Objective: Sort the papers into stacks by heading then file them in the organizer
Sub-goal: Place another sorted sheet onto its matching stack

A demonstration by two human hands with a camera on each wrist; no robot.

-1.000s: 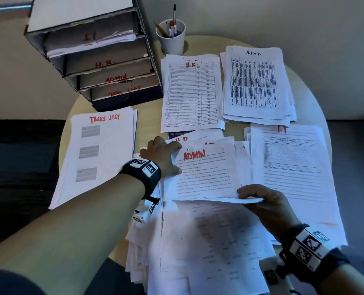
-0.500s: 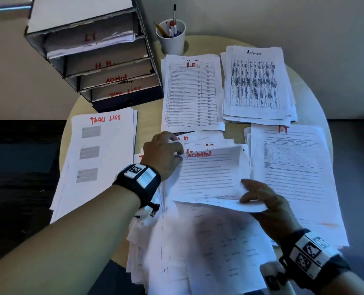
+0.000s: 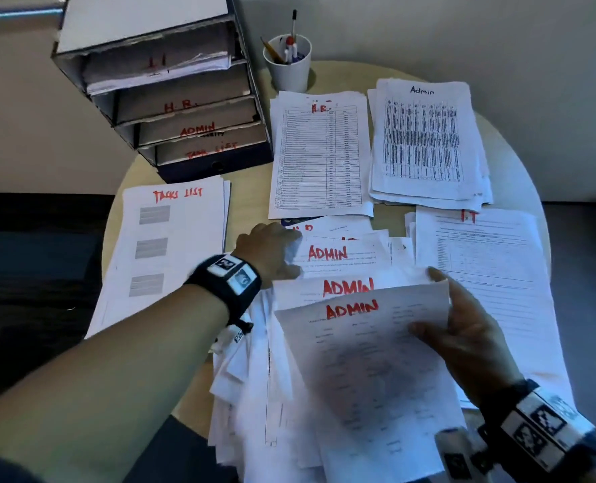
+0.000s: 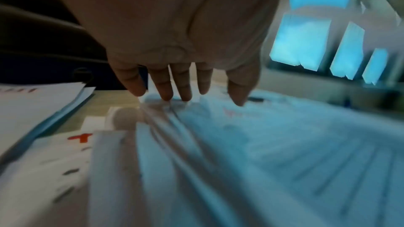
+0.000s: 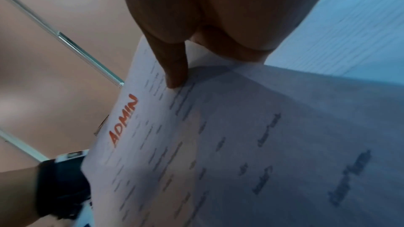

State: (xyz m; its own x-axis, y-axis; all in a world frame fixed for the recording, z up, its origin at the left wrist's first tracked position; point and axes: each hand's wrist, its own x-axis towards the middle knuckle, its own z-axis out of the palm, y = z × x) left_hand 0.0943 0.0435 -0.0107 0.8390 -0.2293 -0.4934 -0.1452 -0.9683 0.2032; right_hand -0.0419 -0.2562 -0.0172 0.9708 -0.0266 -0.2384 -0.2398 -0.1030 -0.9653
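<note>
My right hand point(image 3: 441, 308) pinches the right edge of a sheet headed ADMIN point(image 3: 359, 360) and holds it lifted over the unsorted pile point(image 3: 251, 395). In the right wrist view the thumb point(image 5: 174, 75) lies on top of that ADMIN sheet point(image 5: 196, 144), and the fingers are hidden beneath it. My left hand point(image 3: 284, 251) rests with straight fingers point(image 4: 166, 91) on the pile's far edge, beside two more ADMIN sheets point(image 3: 338, 259). Sorted stacks lie around: Tasks List point(image 3: 171, 245), H.R. point(image 3: 319, 158), Admin point(image 3: 425, 141), I.T point(image 3: 481, 259).
The grey organizer point(image 3: 171, 99) stands at the back left of the round table point(image 3: 251, 196), its trays labelled I.T, H.R., ADMIN and Task List. A white cup of pens point(image 3: 288, 68) stands beside it. A wall runs close behind the table.
My right hand has drawn the ADMIN sheet toward me and raised it, uncovering two more ADMIN sheets. My left hand has slid a little farther up the pile.
</note>
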